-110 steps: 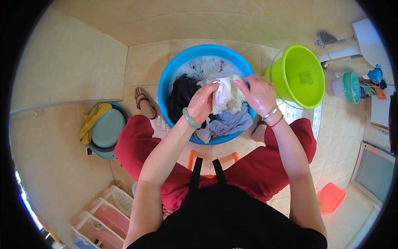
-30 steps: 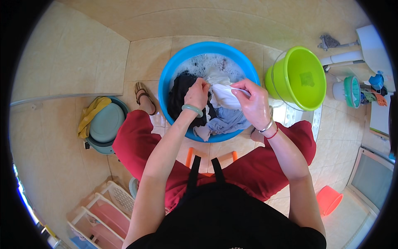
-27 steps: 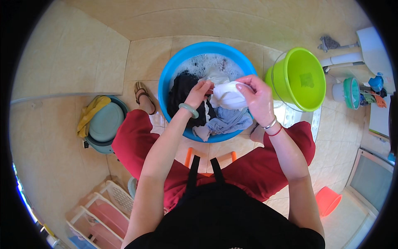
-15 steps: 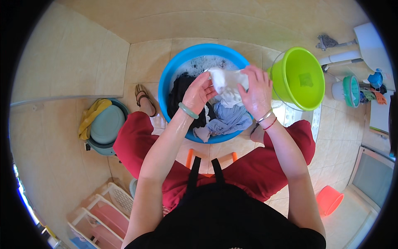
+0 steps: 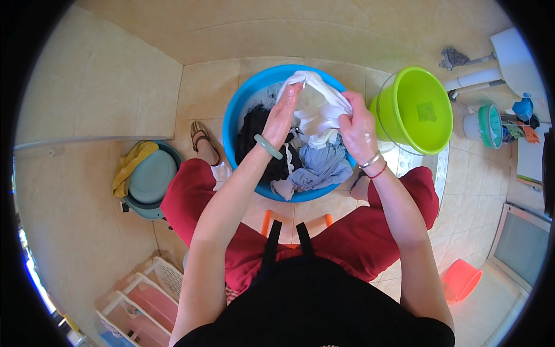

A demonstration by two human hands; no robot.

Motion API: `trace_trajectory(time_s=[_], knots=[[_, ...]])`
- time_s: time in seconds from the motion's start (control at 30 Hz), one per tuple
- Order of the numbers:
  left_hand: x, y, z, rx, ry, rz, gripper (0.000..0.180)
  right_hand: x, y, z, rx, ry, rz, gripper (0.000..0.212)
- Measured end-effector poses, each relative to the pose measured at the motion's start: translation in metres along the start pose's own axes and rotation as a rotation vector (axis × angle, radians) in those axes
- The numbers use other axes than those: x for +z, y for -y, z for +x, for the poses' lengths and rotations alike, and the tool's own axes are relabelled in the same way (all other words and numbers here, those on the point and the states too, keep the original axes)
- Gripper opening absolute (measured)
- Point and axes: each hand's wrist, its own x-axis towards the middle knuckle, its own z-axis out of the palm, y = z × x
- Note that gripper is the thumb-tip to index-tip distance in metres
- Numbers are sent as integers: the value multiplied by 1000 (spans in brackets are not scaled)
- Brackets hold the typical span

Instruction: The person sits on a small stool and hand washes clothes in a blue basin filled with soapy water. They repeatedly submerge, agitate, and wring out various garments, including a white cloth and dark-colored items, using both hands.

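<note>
A white piece of clothing (image 5: 318, 107) is stretched between my two hands above a blue basin (image 5: 229, 127). My left hand (image 5: 282, 115), with a pale green bangle on its wrist, is at the garment's left edge; its fingertips are partly hidden by the cloth. Closed in a fist, my right hand (image 5: 359, 130) grips the garment's right edge. Below lie wet clothes in the basin: a black garment (image 5: 252, 130) on the left and a light blue one (image 5: 324, 168) nearer me. Suds (image 5: 263, 97) show along the far left side.
A lime-green bucket (image 5: 430, 110) stands just right of the basin. On the left are a grey-green tub (image 5: 153, 173) and a yellow cloth (image 5: 128, 168). A red bucket (image 5: 461, 280) and a white rack (image 5: 139, 298) sit nearer me. An orange stool (image 5: 266, 222) is under me.
The white garment was bunched between my hands and is now spread out and pulled taut. My left hand has moved up along it, and my right hand has closed on its edge.
</note>
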Motion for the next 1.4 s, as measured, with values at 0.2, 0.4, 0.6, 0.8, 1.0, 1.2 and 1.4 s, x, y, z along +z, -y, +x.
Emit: trace_trajectory(time_s=[0.2, 0.4, 0.6, 0.8, 1.0, 1.2, 1.4], knots=[[-38, 40, 0, 316, 98, 1325, 49, -35, 12, 13, 11, 29, -301, 31], [-55, 19, 6, 444, 380, 1361, 35, -25, -76, 25, 246, 102, -510, 27], [-82, -18, 2, 323, 368, 1090, 28, -30, -112, 27, 141, 260, 121, 29], [-75, -42, 10, 470, 123, 1256, 27, -32, -32, 30, 178, 405, 615, 25], [-73, -31, 20, 69, 62, 138, 27, -25, -14, 22, -185, 380, 11, 35], [-12, -23, 26, -277, -353, -486, 30, 10, 13, 18, 133, 38, 857, 24], [7, 38, 14, -233, 165, -1085, 35, 50, 49, -9, -614, 4, 23, 15]])
